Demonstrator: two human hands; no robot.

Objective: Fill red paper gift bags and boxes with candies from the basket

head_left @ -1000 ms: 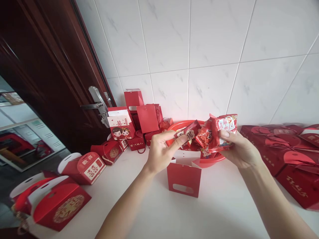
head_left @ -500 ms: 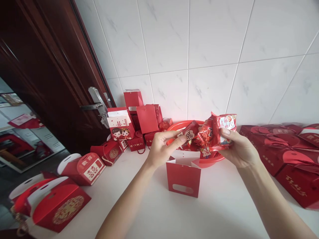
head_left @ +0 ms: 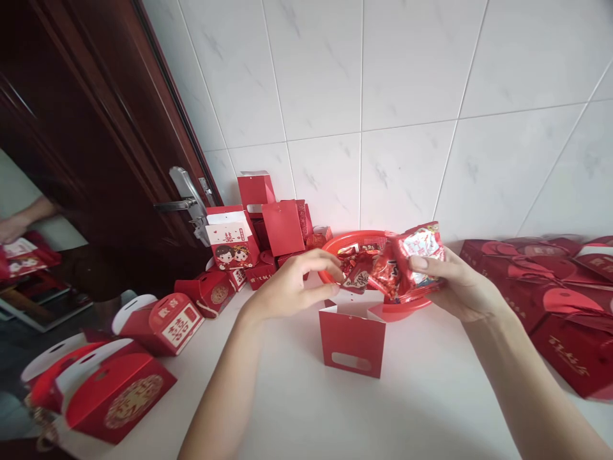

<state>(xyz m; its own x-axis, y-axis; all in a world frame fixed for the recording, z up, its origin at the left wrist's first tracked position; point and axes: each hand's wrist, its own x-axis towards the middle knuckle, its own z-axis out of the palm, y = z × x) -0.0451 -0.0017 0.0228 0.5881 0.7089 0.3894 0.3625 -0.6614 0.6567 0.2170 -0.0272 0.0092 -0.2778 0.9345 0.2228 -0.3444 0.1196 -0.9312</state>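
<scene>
My right hand (head_left: pixel 460 281) is closed around several shiny red and white snack packets (head_left: pixel 421 246), thumb across the front one. A darker red packet (head_left: pixel 357 279) with pale lettering hangs at the left end of this bunch. My left hand (head_left: pixel 297 284) is just left of it, thumb and fingers apart, with nothing visible between them. Below the packets stands an upright red gift box (head_left: pixel 352 345) with its top open and a pale window in its front. Behind it, a red plastic basket (head_left: pixel 330 246) contains more wrapped sweets, partly hidden by the packets and box.
Red gift boxes (head_left: pixel 160 322) line the table's left side, and others (head_left: pixel 282 227) are stacked against the tiled wall. Rows of red boxes (head_left: pixel 565 319) fill the right. Beyond the dark door (head_left: pixel 110 128), another person's arm (head_left: pixel 33 214) shows beside a red item.
My left hand has let go of the dark red packet and drawn back left. My right hand has shifted slightly left with its packets. Another person's arm has appeared in the doorway.
</scene>
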